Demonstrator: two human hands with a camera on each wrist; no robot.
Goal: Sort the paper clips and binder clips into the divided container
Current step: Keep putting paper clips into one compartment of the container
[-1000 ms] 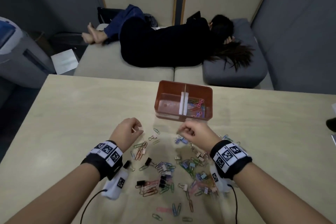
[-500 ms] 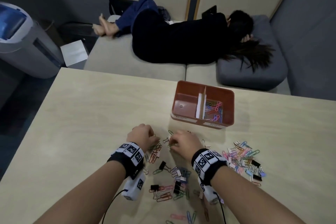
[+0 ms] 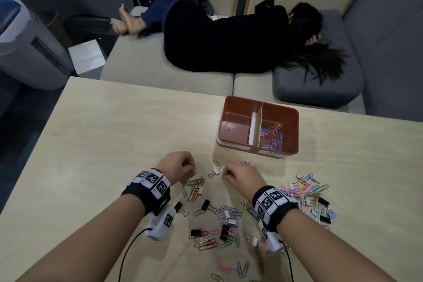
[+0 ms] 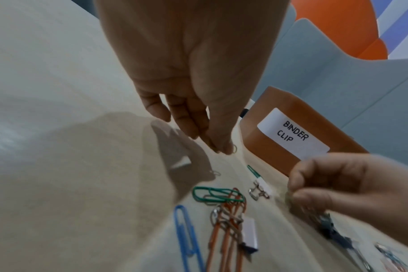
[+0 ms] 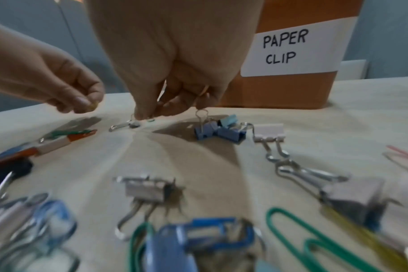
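Orange container (image 3: pixel 290 151) on counter (image 3: pixel 114 144): paper clips (image 3: pixel 271 133) right of divider, left compartment bare. Left hand (image 3: pixel 176 166) pinching a small clip; right hand (image 3: pixel 240 175) pinching something small, unclear.

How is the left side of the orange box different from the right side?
The left compartment of the divided container holds no clips, only a bare floor with a small round mark; the right compartment holds a heap of coloured paper clips. The left label reads BINDER CLIP; the right label reads PAPER CLIP. Both share the same orange walls and one white divider.
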